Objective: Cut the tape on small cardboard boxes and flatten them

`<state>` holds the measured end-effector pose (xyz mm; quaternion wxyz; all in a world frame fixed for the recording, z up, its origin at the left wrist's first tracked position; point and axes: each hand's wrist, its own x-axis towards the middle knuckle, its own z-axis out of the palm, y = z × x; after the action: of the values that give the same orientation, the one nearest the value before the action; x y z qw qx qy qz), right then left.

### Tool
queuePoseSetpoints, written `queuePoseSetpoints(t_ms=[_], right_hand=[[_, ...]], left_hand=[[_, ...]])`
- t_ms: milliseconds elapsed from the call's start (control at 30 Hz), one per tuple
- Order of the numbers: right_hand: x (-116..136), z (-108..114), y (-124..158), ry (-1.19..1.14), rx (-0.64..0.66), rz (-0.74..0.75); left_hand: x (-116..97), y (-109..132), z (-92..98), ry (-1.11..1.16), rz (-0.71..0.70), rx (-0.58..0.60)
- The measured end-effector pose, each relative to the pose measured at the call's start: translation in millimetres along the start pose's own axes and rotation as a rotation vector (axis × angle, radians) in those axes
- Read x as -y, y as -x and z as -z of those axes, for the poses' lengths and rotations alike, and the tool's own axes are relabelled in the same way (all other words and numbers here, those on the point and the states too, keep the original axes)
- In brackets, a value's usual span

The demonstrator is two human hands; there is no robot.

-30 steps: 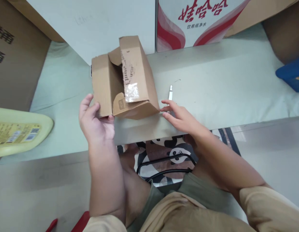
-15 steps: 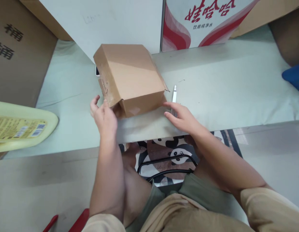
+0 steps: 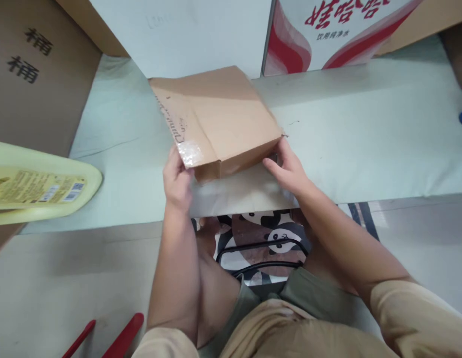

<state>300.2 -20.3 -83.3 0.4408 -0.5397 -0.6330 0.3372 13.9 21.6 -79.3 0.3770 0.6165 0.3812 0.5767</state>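
A brown cardboard box [image 3: 223, 114] sits tilted on the pale green cloth of the table, its left flap raised and spread outward. Clear tape and dark printing mark that flap [image 3: 178, 124]. My left hand [image 3: 177, 181] is closed on the flap's front corner, with its fingertips partly hidden behind the cardboard. At the box's front right corner, my right hand [image 3: 288, 166] has its fingers against the side and its thumb near the front face. The inside of the box cannot be seen.
A white carton [image 3: 201, 40] and a red-and-white carton [image 3: 327, 35] stand behind the box. On the left are a yellow bottle [image 3: 47, 184] and a large brown carton [image 3: 33, 94]. Below the table edge [image 3: 249, 209] is a panda-patterned surface [image 3: 253, 243].
The box has shifted right and turned, and its left flap has swung up and outward. My left hand has taken hold of that flap. The white knife is now hidden.
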Motion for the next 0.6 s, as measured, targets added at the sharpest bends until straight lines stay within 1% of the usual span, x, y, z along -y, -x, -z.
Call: queuePoseSetpoints(t_ms=[100, 167, 233, 333, 400, 467, 533, 600], right_hand=[[-2.3, -3.2, -0.1, -0.112, 0.000, 0.058], [0.3, -6.8, -0.5, -0.198, 0.020, 0.083], [3.2, -11.4, -1.3, -0.293, 0.044, 0.093], [4.6, -18.5, -2.6, -0.405, 0.111, 0.089], [4.1, -22.5, -3.1, -0.444, 0.166, 0.067], [3.6, -25.5, -3.0, -0.455, 0.194, 0.042], [3.1, -27.6, -2.6, -0.443, 0.180, 0.025], [1.6, -28.8, -2.2, -0.418, 0.127, 0.015]], left_hand=[[-1.9, 2.2, 0.4, -0.001, -0.008, 0.121], [-4.3, 2.4, -1.5, -0.009, 0.023, 0.161], [-5.6, 2.7, -2.5, -0.011, 0.055, 0.137], [-2.9, 5.6, 0.1, 0.012, 0.138, 0.066], [0.3, 8.7, 3.1, 0.025, 0.208, 0.024], [1.6, 11.1, 5.0, 0.024, 0.257, 0.005], [-1.0, 11.7, 4.9, 0.018, 0.264, 0.021], [-6.7, 10.4, 3.1, -0.004, 0.244, 0.039]])
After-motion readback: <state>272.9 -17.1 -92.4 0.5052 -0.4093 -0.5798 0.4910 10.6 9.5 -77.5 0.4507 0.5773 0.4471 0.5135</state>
